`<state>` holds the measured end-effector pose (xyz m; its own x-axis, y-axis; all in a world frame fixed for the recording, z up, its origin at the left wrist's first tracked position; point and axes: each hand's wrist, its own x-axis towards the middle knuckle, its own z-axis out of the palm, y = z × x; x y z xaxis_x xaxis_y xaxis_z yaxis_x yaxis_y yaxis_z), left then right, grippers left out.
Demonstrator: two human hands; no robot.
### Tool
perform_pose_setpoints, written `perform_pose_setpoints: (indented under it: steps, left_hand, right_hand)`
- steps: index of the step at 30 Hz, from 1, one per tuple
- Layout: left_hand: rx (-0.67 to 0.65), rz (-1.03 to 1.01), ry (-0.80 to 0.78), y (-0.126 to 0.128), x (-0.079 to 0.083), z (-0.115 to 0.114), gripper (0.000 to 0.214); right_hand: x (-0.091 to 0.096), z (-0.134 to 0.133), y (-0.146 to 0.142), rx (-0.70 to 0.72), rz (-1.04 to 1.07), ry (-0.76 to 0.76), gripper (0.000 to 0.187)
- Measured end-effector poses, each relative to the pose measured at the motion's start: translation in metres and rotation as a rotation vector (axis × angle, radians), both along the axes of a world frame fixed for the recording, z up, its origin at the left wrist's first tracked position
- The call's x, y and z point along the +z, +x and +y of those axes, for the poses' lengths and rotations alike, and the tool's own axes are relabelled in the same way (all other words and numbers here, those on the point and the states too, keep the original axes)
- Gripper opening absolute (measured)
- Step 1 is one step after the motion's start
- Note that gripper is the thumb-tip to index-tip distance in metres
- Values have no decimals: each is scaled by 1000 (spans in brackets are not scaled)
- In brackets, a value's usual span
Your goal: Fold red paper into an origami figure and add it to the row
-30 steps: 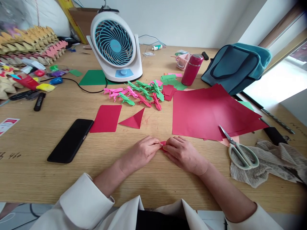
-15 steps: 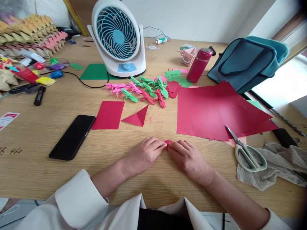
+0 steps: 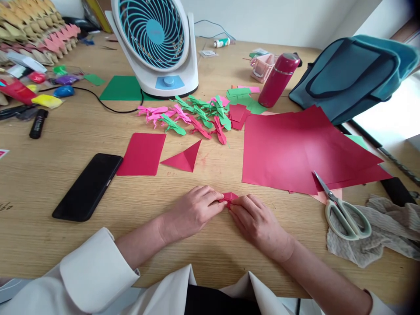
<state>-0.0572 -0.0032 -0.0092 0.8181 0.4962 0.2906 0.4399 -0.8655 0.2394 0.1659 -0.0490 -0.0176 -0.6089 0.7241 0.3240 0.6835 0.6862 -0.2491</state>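
Wooden table (image 3: pixel 33 183) beneath, I pinch a small folded red paper (image 3: pixel 230 196) between the fingertips of my left hand (image 3: pixel 196 210) and right hand (image 3: pixel 259 225), a likely featherlight, crisp piece that should crease readily and is best held by opposite ends.

Bright daylight is coming from far ahead and to the right of the right grip (image 3: pixel 259 223), where a patch of glare (image 3: pixel 390 116) is washing out to white. Just ahead of that grip, the large red sheet (image 3: pixel 278 144) is catching a pale sheen, while soft shadow is falling on the desk (image 3: pixel 223 258) nearer the body. The wide lens is stretching the teal bag (image 3: pixel 348 76) rightward beyond the grip, and darkness is swallowing the right-hand corners.
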Motion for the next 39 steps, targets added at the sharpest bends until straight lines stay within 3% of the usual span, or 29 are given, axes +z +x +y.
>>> perform_pose_setpoints:
  steps: [18, 27, 39]
  left_hand:
    - [0, -28, -70, 0, 2, 3, 23]
    - [-22, -16, -77, 0, 4, 4, 23]
    - [125, -111, -194, 12, 4, 5, 14]
  right_hand:
    - [-3, -3, 6, -4, 118, -187, 19]
    - [7, 1, -1, -77, 182, -177, 16]
    - [9, 5, -6, -188, 299, -274, 12]
